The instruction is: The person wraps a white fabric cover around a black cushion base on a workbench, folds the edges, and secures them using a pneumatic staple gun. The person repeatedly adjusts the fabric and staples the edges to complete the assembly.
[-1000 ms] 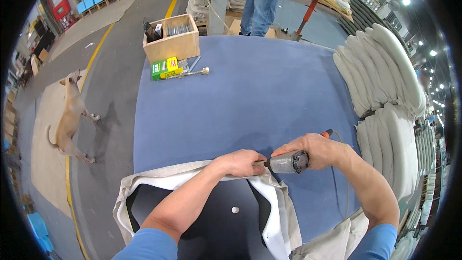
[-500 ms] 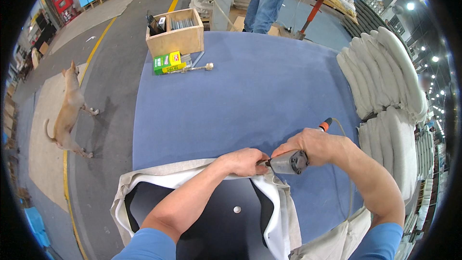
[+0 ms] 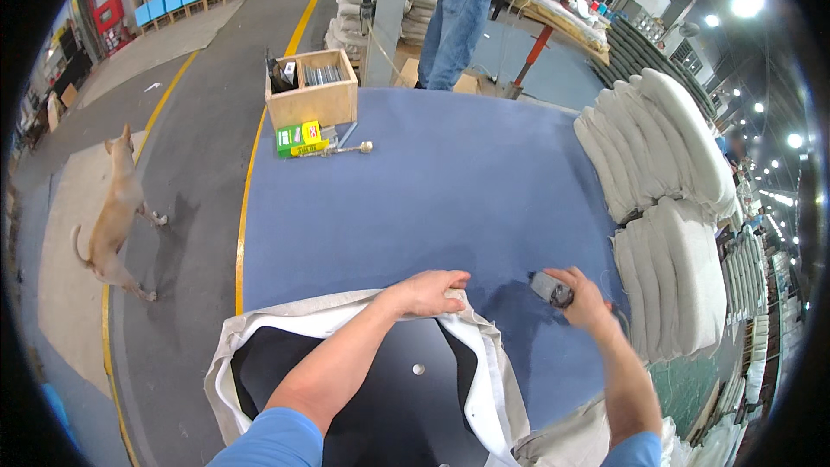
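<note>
Just changed: our right hand [image 3: 588, 301] has swung the grey, blunt-ended handheld tool [image 3: 552, 288] off the corner and out to the right; half a second ago it sat against the fold. That hand is wrapped round the tool, now apart from the cloth. Our left hand [image 3: 432, 292] stays at the far right corner, fingers nearly straight over the beige woven cloth cover [image 3: 226, 337]; from above we can't tell if it's pinching. Our read: corner steadied, not being worked this instant.

Workpiece: smooth, matte-black panel [image 3: 372, 406], near side of the blue flat-topped table [image 3: 415, 182], cloth and thick white padding [image 3: 478, 415] turned up round its rim.

Room: most is straight ahead, up to the pale wooden open-topped box [image 3: 311, 106] at the far left. Right is tighter: stacked off-white padded cushions [image 3: 683, 272] near our tool hand. Left, the cloth seems to jut past the table edge.
</note>
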Motion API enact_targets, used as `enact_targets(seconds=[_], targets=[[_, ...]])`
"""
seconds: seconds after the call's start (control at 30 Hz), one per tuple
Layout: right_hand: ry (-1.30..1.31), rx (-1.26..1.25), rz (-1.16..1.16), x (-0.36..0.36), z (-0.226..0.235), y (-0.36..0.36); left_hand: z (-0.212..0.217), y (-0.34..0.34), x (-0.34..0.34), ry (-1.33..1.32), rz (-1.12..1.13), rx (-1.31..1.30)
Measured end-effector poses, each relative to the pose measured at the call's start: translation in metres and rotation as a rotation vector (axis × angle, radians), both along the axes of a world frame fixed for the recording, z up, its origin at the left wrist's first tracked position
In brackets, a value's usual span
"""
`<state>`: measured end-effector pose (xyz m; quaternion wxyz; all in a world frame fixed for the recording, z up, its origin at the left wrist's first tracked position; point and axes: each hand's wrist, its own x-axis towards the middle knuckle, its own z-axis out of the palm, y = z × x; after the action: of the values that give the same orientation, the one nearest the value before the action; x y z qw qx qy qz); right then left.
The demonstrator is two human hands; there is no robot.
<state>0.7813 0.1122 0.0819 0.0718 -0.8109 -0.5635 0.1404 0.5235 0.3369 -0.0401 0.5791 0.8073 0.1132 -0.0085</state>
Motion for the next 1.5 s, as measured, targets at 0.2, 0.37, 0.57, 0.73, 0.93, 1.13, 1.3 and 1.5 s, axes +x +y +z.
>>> enact_targets(seconds=[0.2,0.37,0.57,0.73,0.93,1.13,1.3,1.5], targets=[[-0.422,-0.042,-0.270,-0.035,-0.061,-0.090,0.054,-0.029,-0.074,-0.373,0.392,0.343],[0.014,0.302,-0.356,-0.096,-0.065,-0.100,0.097,-0.031,-0.275,-0.018,1.039,0.813],[0.445,0.165,-0.427,-0.188,-0.095,-0.071,0.031,-0.103,-0.396,0.251,1.288,-0.211],[0.526,0.203,-0.531,-0.190,-0.078,-0.081,0.034,-0.128,-0.367,-0.101,1.374,-0.517],[0.677,0.845,-0.402,-0.198,0.025,-0.111,0.166,-0.157,-0.384,-0.677,1.280,-0.178],[0.804,1.304,-0.205,-0.190,0.096,-0.138,0.254,-0.214,-0.377,-0.808,1.143,0.079],[0.998,1.355,-0.152,-0.192,0.060,-0.143,0.211,-0.250,-0.375,-0.594,1.112,0.055],[1.004,1.335,-0.183,-0.186,0.057,-0.141,0.332,-0.273,-0.399,-0.676,0.637,0.126]])
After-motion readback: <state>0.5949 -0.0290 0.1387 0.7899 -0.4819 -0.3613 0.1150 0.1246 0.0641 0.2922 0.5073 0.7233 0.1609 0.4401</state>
